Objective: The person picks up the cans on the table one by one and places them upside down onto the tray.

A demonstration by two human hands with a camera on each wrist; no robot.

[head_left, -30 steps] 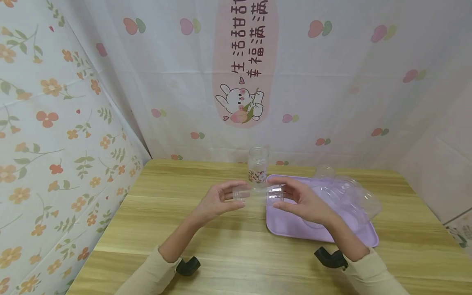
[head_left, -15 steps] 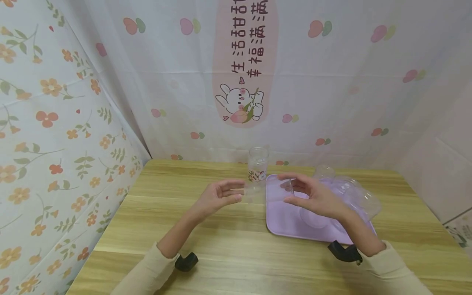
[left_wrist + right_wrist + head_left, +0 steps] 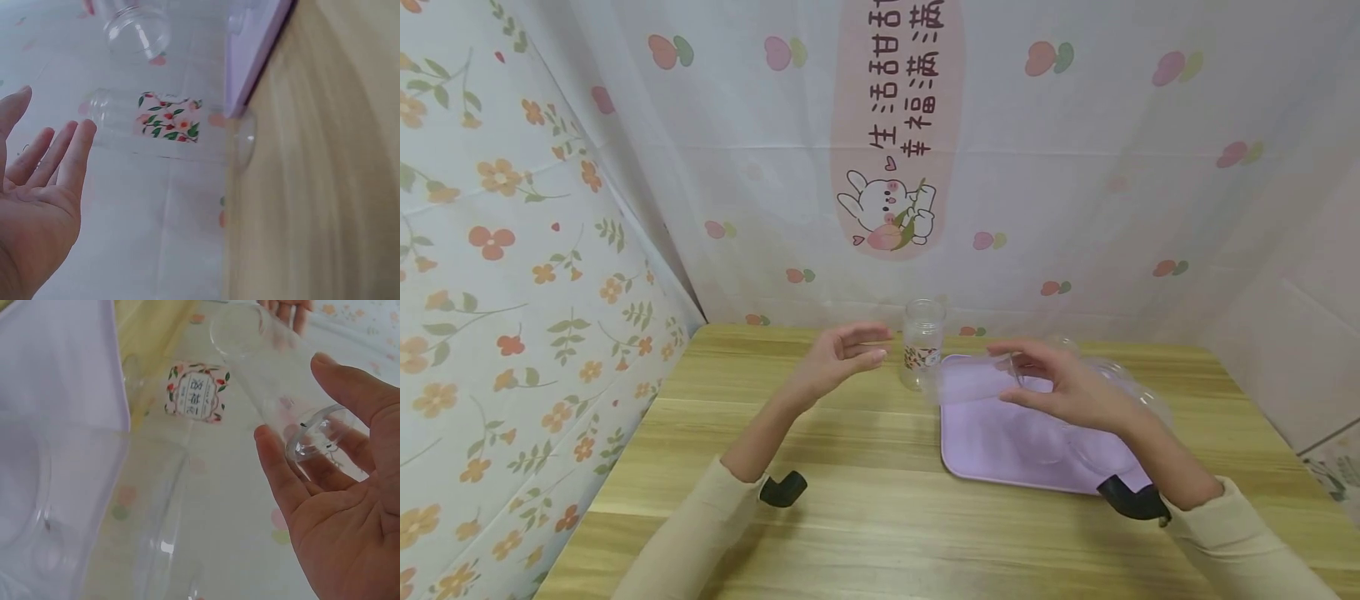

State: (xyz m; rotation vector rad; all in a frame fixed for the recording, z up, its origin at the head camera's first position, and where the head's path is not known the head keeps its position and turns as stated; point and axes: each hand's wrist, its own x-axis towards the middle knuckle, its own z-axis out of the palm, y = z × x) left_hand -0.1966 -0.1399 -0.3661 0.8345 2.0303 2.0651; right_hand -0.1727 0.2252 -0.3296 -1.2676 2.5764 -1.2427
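Observation:
In the head view my right hand (image 3: 1067, 387) grips a clear plastic jar (image 3: 966, 381) by one end, thumb on one side and fingers on the other. The jar lies roughly sideways, its free end pointing left over the tray. The right wrist view shows the jar's thick ring (image 3: 315, 434) between thumb and fingers. My left hand (image 3: 842, 354) holds nothing; its fingers are extended in the left wrist view, near a second clear jar (image 3: 169, 119). That jar stands upright on the table and bears a floral label (image 3: 922, 357).
A lilac tray (image 3: 970, 458) lies on the wooden table (image 3: 850, 517), to the right of the standing jar. Several clear plastic containers (image 3: 1108, 450) rest on it, partly hidden by my right arm. A printed curtain (image 3: 760, 192) hangs behind the table.
My hands held the clear jar between them a second ago. My left hand has let go and moved away and up; my right hand has carried the jar to the right.

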